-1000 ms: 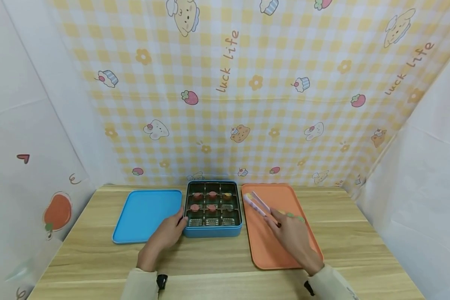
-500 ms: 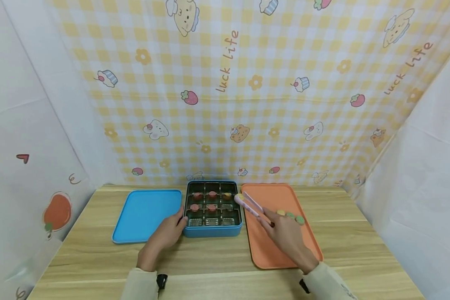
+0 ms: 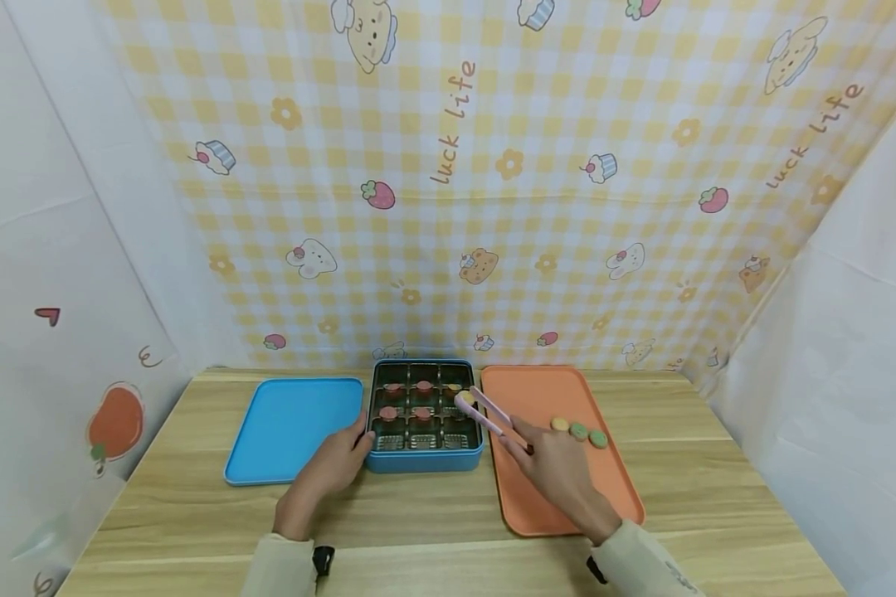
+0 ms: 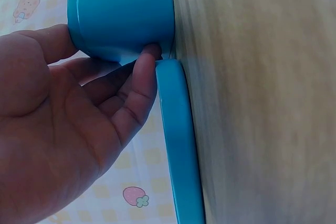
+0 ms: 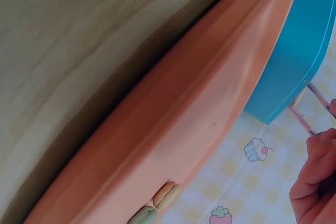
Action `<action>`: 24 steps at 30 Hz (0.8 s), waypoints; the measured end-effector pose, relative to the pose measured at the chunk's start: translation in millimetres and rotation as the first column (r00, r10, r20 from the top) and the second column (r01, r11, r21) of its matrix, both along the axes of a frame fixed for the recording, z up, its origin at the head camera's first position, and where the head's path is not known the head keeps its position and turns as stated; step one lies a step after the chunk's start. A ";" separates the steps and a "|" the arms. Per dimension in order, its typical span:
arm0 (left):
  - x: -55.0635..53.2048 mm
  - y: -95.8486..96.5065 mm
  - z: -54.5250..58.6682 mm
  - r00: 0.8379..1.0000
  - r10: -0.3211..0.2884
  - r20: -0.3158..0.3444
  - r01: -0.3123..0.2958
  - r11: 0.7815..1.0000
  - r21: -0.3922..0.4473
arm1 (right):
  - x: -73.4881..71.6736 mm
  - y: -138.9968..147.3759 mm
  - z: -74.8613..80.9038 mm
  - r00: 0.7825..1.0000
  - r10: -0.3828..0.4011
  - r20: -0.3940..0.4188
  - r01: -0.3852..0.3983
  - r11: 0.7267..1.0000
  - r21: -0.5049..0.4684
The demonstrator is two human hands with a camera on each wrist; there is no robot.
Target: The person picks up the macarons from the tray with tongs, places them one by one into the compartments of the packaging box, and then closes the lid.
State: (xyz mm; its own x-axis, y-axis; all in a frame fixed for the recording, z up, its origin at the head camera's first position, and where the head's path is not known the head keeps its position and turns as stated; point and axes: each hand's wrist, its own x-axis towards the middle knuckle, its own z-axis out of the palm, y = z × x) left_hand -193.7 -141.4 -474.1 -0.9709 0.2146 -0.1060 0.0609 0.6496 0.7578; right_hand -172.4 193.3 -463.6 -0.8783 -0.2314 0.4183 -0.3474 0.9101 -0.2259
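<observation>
My right hand (image 3: 556, 464) grips pink-and-white tongs (image 3: 489, 419), whose tips hold a yellow macaron (image 3: 466, 399) over the right side of a blue box (image 3: 424, 462). Inside the box is a dark divided insert; several red macarons (image 3: 422, 386) sit in its left and middle columns, and another yellow one (image 3: 454, 387) lies at the right, partly behind the tongs. My left hand (image 3: 332, 464) holds the box at its front left corner. In the left wrist view the thumb is at one edge of the box wall (image 4: 123, 14) and the curled fingers (image 4: 142, 85) lie against it.
An orange tray (image 3: 538, 497) to the right bears a yellow macaron (image 3: 560, 424) and two green ones (image 3: 589, 435). Left of the box lies a flat blue lid or tray (image 3: 294, 427). A checked cloth (image 3: 448, 307) hangs behind the wooden table (image 3: 418, 522).
My right hand has carried the tongs with the yellow macaron leftward, from above the orange tray to over the box's right side. The left hand stays at the box.
</observation>
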 end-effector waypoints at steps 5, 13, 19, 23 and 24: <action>-0.9 1.0 0.0 1.000 -0.002 -0.006 0.002 1.000 -0.014 | -0.1 -2.8 -1.4 1.000 0.011 0.021 -0.011 1.000 -0.019; -2.1 0.4 -1.0 1.000 -0.008 -0.006 0.007 1.000 -0.011 | -0.6 -5.9 -3.2 1.000 0.016 0.004 -0.015 1.000 -0.016; -1.3 0.2 -1.7 1.000 -0.002 0.000 0.002 1.000 0.001 | 0.3 -7.2 -3.0 1.000 0.011 0.028 -0.010 1.000 -0.021; -0.8 0.7 -1.8 1.000 0.007 0.010 -0.007 1.000 0.003 | 0.3 -7.2 -3.8 1.000 0.006 0.026 -0.006 1.000 -0.014; -0.8 0.8 -1.8 1.000 0.008 0.010 -0.008 1.000 0.003 | 0.3 -7.2 -4.1 1.000 0.006 0.026 -0.005 1.000 -0.017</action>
State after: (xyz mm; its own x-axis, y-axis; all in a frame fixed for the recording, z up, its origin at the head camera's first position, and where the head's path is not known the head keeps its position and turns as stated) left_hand -194.5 -140.6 -475.9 -0.9716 0.2067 -0.1151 0.0477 0.6478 0.7603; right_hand -172.2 186.1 -467.7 -0.8876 -0.2293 0.3994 -0.3461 0.9042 -0.2501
